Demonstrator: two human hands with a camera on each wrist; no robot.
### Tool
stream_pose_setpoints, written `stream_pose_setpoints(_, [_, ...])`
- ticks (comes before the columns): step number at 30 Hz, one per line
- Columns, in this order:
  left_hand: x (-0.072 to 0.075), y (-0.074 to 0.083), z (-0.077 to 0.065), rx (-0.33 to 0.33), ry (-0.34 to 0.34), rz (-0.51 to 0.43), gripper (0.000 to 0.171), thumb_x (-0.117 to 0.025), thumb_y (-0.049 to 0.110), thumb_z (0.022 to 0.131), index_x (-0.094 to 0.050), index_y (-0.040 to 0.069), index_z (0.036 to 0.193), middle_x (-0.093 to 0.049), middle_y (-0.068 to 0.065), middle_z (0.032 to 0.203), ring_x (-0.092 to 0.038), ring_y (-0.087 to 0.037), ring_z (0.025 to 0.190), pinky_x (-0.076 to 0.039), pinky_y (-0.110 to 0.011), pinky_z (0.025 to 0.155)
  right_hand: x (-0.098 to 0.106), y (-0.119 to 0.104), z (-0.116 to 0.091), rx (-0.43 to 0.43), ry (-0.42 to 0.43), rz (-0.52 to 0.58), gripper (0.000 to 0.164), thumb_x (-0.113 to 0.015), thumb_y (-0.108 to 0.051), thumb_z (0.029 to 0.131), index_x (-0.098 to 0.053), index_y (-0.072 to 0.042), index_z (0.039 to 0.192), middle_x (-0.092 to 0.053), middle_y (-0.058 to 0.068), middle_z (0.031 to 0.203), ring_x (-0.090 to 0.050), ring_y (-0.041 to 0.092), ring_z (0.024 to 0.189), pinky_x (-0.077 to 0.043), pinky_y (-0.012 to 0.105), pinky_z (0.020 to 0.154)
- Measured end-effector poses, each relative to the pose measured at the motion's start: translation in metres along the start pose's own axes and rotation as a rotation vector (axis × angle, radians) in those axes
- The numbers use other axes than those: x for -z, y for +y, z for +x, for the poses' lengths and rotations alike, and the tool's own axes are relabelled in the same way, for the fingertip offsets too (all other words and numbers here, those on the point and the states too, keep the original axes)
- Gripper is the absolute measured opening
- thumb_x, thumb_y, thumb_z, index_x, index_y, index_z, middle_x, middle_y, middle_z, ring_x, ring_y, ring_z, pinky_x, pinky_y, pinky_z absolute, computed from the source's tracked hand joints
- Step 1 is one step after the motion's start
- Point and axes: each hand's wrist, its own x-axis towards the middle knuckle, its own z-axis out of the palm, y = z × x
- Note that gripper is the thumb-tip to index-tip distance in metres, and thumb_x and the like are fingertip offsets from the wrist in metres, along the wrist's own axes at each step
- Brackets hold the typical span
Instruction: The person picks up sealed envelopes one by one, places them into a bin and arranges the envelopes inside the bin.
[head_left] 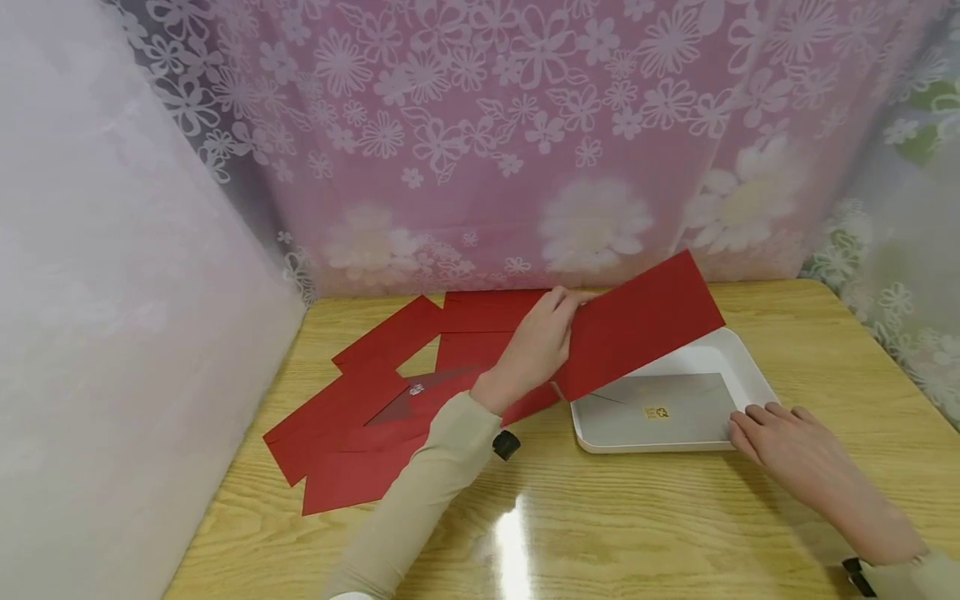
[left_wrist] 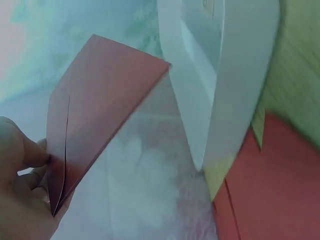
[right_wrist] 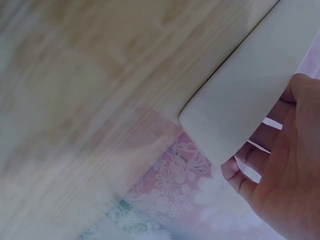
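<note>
My left hand (head_left: 534, 350) pinches a red envelope (head_left: 648, 321) at its left end. The envelope slants up to the right over the back left part of a white tray (head_left: 738, 358). In the left wrist view its flap line shows near the thumb. Inside the tray lies a grey envelope (head_left: 693, 404) with a small gold emblem. My right hand (head_left: 806, 458) grips the tray's rim at the front right corner. The right wrist view shows its fingers (right_wrist: 252, 159) bent at the tray's edge.
Several red envelopes (head_left: 352, 479) lie spread and overlapping left of the tray, partly under my left forearm. Among them is a dark grey envelope (head_left: 393, 408) with a pale emblem. A flowered curtain (head_left: 465, 150) hangs behind the wooden table (head_left: 637, 525); a white sheet (head_left: 127, 292) stands at left.
</note>
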Motion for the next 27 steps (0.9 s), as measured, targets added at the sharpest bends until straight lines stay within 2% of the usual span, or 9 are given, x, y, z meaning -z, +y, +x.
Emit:
stream_pose_setpoints(1, [-0.005,0.003,0.003,-0.013,-0.016,0.008,0.039,-0.05,-0.002,0.102,-0.055,0.007,0.14,-0.059,-0.006,0.116,-0.057,-0.017,0.105,-0.048,-0.02,0.089,0.0,0.0,0.0,0.006,0.006,-0.005,0.05,-0.009,-0.025,0.113,-0.046,-0.013,0.082,-0.037,-0.002,0.072,-0.038,0.02,0.063,-0.024,0.031,0.053])
stream_pose_setpoints(3, [-0.015,0.009,0.007,-0.031,-0.049,0.008,0.039,-0.05,0.0,0.103,-0.056,0.009,0.141,-0.06,-0.005,0.115,-0.057,-0.015,0.104,-0.047,-0.018,0.087,0.0,0.0,0.0,0.015,0.018,-0.001,0.048,-0.01,-0.023,0.113,-0.045,-0.012,0.082,-0.037,-0.001,0.071,-0.037,0.02,0.063,-0.023,0.031,0.053])
stream_pose_setpoints(5, [-0.024,0.015,0.009,-0.036,-0.091,0.0,0.039,-0.05,0.003,0.104,-0.056,0.011,0.142,-0.06,-0.003,0.114,-0.057,-0.013,0.104,-0.047,-0.016,0.085,-0.001,0.0,-0.001,0.026,0.034,-0.005,0.056,0.002,-0.025,0.112,-0.044,-0.011,0.082,-0.037,-0.001,0.071,-0.036,0.02,0.062,-0.022,0.031,0.053])
stream_pose_setpoints(8, [-0.04,0.021,0.012,-0.049,-0.147,-0.005,0.038,-0.05,0.007,0.106,-0.056,0.014,0.143,-0.062,-0.001,0.117,-0.058,-0.012,0.11,-0.046,-0.014,0.089,-0.002,0.001,-0.001,0.025,0.042,-0.001,0.04,-0.017,-0.015,0.109,-0.044,-0.011,0.081,-0.037,0.0,0.071,-0.038,0.02,0.063,-0.024,0.031,0.053])
stream_pose_setpoints(12, [-0.058,0.027,0.013,-0.049,-0.225,-0.005,0.038,-0.05,0.007,0.105,-0.056,0.016,0.142,-0.063,0.001,0.12,-0.058,-0.011,0.112,-0.045,-0.013,0.092,-0.002,0.001,-0.003,-0.016,-0.001,0.025,0.007,-0.049,-0.009,0.09,-0.053,-0.01,0.085,-0.046,0.001,0.075,-0.05,0.026,0.069,-0.033,0.036,0.054])
stream_pose_setpoints(15, [-0.065,0.029,0.011,-0.047,-0.275,-0.002,0.04,-0.053,0.002,0.103,-0.057,0.016,0.141,-0.065,0.002,0.119,-0.061,-0.01,0.108,-0.045,-0.012,0.089,-0.003,0.0,-0.003,-0.076,-0.025,0.062,0.006,-0.06,-0.009,0.085,-0.062,-0.007,0.091,-0.059,0.003,0.082,-0.059,0.031,0.078,-0.041,0.042,0.058])
stream_pose_setpoints(18, [-0.068,0.03,0.009,-0.058,-0.308,0.025,0.041,-0.055,0.002,0.102,-0.06,0.017,0.139,-0.066,0.003,0.114,-0.062,-0.009,0.104,-0.044,-0.012,0.09,-0.004,-0.002,-0.002,-0.115,-0.022,0.084,0.008,-0.061,-0.011,0.088,-0.066,-0.006,0.091,-0.064,0.005,0.085,-0.06,0.031,0.079,-0.043,0.043,0.06])
stream_pose_setpoints(23, [-0.072,0.032,0.007,-0.05,-0.365,0.07,0.037,-0.056,0.007,0.103,-0.065,0.021,0.137,-0.066,0.005,0.108,-0.061,-0.007,0.096,-0.044,-0.013,0.081,-0.005,-0.001,-0.003,-0.09,-0.008,0.068,0.009,-0.056,-0.009,0.091,-0.064,-0.006,0.09,-0.061,0.004,0.083,-0.053,0.028,0.073,-0.039,0.04,0.057])
stream_pose_setpoints(27, [-0.077,0.031,0.006,-0.02,-0.438,0.114,0.038,-0.056,0.014,0.105,-0.063,0.025,0.14,-0.069,0.006,0.119,-0.064,-0.007,0.103,-0.048,-0.015,0.079,-0.005,-0.001,-0.003,-0.093,-0.021,0.069,0.006,-0.059,-0.009,0.087,-0.063,-0.006,0.09,-0.061,0.004,0.084,-0.055,0.028,0.075,-0.039,0.04,0.057])
